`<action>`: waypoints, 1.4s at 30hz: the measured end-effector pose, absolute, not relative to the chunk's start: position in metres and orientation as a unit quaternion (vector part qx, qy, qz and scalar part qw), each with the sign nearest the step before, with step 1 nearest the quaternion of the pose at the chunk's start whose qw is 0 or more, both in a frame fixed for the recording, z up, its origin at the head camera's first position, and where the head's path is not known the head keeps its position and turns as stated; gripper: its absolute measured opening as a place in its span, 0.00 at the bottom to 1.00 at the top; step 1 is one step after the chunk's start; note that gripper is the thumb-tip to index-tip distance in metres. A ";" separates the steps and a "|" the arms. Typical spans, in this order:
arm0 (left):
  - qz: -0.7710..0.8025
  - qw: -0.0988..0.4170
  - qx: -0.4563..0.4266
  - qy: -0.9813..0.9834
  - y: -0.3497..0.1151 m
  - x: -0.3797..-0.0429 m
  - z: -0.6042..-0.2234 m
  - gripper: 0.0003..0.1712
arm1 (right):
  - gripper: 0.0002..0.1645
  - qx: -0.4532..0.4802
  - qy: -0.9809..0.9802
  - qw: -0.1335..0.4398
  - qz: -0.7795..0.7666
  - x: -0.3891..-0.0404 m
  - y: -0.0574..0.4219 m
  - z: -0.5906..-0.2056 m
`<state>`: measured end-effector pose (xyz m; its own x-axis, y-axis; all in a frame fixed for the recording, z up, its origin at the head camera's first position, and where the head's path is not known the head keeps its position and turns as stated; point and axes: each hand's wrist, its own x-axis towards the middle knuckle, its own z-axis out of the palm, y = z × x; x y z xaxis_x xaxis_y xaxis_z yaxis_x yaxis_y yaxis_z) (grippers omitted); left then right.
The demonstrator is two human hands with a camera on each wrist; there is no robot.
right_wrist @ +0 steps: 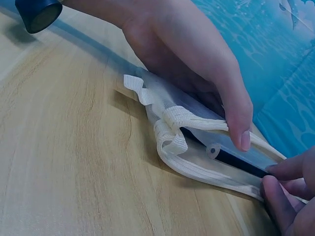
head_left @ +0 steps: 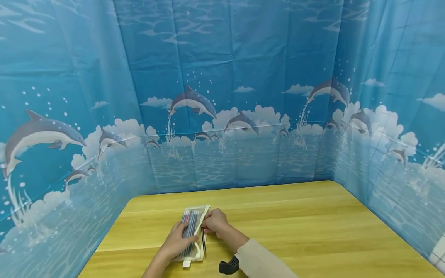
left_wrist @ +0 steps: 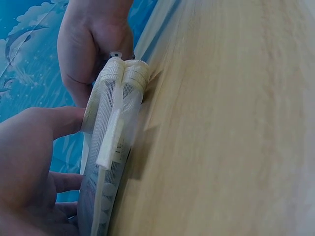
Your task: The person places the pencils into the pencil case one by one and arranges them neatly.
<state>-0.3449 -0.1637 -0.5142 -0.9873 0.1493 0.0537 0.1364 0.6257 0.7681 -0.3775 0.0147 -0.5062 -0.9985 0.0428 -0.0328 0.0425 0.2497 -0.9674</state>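
Note:
A translucent mesh pencil case [head_left: 187, 251] with cream zipper edging lies on the table, its long side unzipped and gaping. Several slim pencils [head_left: 190, 224] show through its upper face. My left hand [head_left: 175, 241] grips the case from the left, the thumb [right_wrist: 238, 123] hooked over the upper zipper edge and the fingers spread on the upper face. At the gap, my right hand [head_left: 215, 222] pinches a dark pencil [right_wrist: 241, 163] between thumb and fingers. This pencil lies lengthwise inside the opening, its round pale end facing the near end of the case; the far part is hidden by my fingers.
The wood-grain table [head_left: 295, 224] stretches to the right and behind the case. A blue curtain printed with dolphins [head_left: 243, 162] hangs along the back and both sides. A black wrist device [head_left: 229, 265] is beside my right sleeve [head_left: 262, 260].

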 end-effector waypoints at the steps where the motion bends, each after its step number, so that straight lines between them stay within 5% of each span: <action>1: 0.424 0.007 0.079 0.902 -0.164 -0.345 -0.514 0.48 | 0.06 -0.028 -0.790 0.001 0.612 -0.377 0.015 -0.506; 14: 0.417 0.002 0.080 0.905 -0.164 -0.347 -0.516 0.48 | 0.05 -0.029 -0.778 0.014 0.627 -0.377 0.013 -0.514; 33: 0.422 0.014 0.075 0.903 -0.164 -0.344 -0.518 0.47 | 0.11 0.000 -0.744 -0.074 0.664 -0.370 0.014 -0.511; 42: 0.423 0.017 0.065 0.903 -0.162 -0.346 -0.517 0.50 | 0.08 -0.001 -0.742 -0.063 0.667 -0.369 0.017 -0.511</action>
<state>-0.3461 -0.1618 -0.5167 -0.9909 0.1324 0.0248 0.1038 0.6330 0.7672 -0.3692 0.0175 -0.5105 -0.9920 -0.0836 -0.0950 0.0855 0.1103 -0.9902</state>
